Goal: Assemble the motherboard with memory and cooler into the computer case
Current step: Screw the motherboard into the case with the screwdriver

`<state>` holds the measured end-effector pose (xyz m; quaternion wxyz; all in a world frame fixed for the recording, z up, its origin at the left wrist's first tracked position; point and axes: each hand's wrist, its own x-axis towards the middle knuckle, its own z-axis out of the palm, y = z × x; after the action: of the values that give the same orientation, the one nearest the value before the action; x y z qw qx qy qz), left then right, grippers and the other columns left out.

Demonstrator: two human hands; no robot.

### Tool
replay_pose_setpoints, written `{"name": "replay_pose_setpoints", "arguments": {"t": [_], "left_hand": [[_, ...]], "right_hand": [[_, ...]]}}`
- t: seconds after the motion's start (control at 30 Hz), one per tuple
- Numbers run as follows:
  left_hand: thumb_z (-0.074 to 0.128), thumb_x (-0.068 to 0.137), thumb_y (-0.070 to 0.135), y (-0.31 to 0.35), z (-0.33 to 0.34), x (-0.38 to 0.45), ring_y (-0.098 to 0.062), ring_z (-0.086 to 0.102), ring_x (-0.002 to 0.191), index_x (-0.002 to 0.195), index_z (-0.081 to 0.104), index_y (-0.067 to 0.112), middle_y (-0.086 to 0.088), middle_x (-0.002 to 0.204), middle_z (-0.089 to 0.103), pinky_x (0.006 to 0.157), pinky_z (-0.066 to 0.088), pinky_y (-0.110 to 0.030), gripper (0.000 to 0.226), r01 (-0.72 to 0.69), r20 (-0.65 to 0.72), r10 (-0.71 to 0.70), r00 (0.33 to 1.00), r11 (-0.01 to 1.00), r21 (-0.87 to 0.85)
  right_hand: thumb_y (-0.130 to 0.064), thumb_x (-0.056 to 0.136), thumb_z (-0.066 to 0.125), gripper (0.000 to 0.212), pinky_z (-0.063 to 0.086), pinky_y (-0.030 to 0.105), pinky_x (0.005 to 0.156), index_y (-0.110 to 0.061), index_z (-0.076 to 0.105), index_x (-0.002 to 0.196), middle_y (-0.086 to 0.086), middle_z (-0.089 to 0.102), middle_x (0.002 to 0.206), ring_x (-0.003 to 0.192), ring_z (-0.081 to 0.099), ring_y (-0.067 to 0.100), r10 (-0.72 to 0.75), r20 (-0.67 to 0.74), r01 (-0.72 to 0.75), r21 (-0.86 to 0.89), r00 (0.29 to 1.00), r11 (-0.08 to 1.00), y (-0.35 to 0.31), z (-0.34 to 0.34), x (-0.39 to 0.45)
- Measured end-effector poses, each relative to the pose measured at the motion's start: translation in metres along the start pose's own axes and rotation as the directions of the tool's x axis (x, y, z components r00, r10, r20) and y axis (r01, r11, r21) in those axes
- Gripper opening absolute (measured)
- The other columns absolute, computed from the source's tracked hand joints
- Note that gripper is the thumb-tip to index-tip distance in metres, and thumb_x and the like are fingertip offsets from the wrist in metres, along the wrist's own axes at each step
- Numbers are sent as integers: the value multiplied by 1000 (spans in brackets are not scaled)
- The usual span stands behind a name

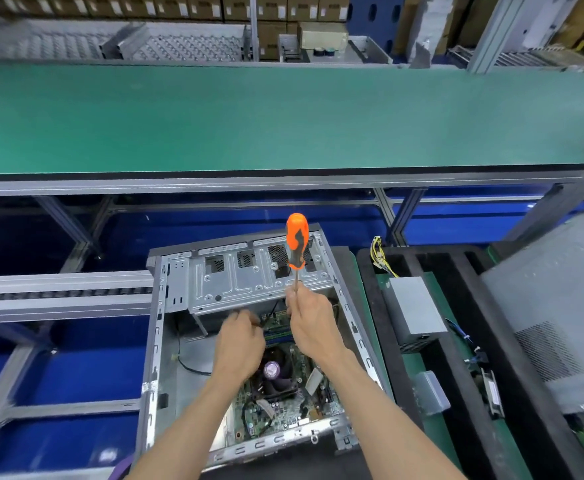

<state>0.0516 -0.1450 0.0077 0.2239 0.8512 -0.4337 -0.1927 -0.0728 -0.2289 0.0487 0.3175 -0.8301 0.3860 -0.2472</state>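
Screwdriver held upside down above the open case, board already lying inside.

The green motherboard (276, 407) with its black fan cooler (274, 372) lies in the open grey steel computer case (166, 341), so the step in hand looks like fastening or cabling the board near its far edge, where the memory slots sit. The right hand (313, 327) pinches the thin metal shaft of an orange-and-black-handled screwdriver (296, 242), handle pointing up, tip hidden in the fingers. The left hand (240, 341) is curled low beside it, over the board's far-left part; it seems to pinch something small and dark, perhaps a cable, but what it is cannot be told. The hands are close together, not touching. Next, the screwdriver likely needs turning over so the handle sits in the palm, then lining up on a mounting screw.
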Motion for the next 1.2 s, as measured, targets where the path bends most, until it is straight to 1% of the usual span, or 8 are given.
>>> {"name": "replay_pose_setpoints", "arguments": {"t": [0.07,0.17,0.53,0.67,0.9,1.07,1.13,1.2], "left_hand": [[49,95,20,-17,3,7,-35,51,114,127,49,1,-19,124,56,98,40,-42,37,146,29,-150,988,982,120],[47,98,29,-26,9,8,-39,51,121,140,35,-1,-22,135,49,98,42,-43,52,224,89,-234,968,969,105],[54,92,25,-33,9,11,-37,52,121,143,34,4,-16,140,45,96,44,-42,59,215,95,-221,971,974,68],[58,86,26,-35,7,17,-37,47,123,139,39,7,-16,138,43,101,43,-44,60,204,131,-216,968,974,99],[57,85,30,-37,-3,38,-34,57,115,135,44,10,-16,135,47,95,46,-39,55,193,214,-233,949,962,193],[54,82,28,-37,-6,42,-24,47,89,102,47,18,-12,118,58,78,39,-31,23,165,248,-221,943,959,229],[53,84,29,-36,-6,43,-26,50,91,104,48,16,-13,121,56,80,41,-33,25,167,262,-228,938,957,236],[52,87,33,-36,-4,41,-33,53,107,121,49,12,-18,131,49,93,44,-38,40,160,269,-232,935,952,262]], "right_hand": [[-23,107,32,24,36,33,52,-18,46,88,0,55,66,53,47,14,3,3,-3,-1,1000,1000,1,3,-2],[-23,108,32,24,38,37,52,-18,44,87,-1,54,65,52,45,14,-11,17,12,-18,1000,1000,-1,6,-2],[-26,107,31,35,41,41,52,-13,47,80,4,54,64,53,46,18,18,27,-18,-18,999,1000,-3,6,3],[-25,107,32,34,41,38,52,-13,47,80,3,54,64,53,47,18,27,35,-26,-20,999,999,-5,5,4],[-26,107,32,34,41,36,50,-13,49,81,4,57,64,53,51,20,31,18,-31,-29,999,999,-3,5,5],[-24,108,32,33,44,43,53,-11,50,82,8,59,65,54,54,24,41,11,-41,-20,999,999,-1,5,7],[-23,108,32,33,43,43,51,-12,49,81,6,57,63,52,52,22,34,5,-34,-22,999,999,-2,6,7],[-23,108,32,33,43,42,51,-13,48,80,5,56,61,51,51,21,30,0,-30,-17,1000,999,-2,6,7]]}}
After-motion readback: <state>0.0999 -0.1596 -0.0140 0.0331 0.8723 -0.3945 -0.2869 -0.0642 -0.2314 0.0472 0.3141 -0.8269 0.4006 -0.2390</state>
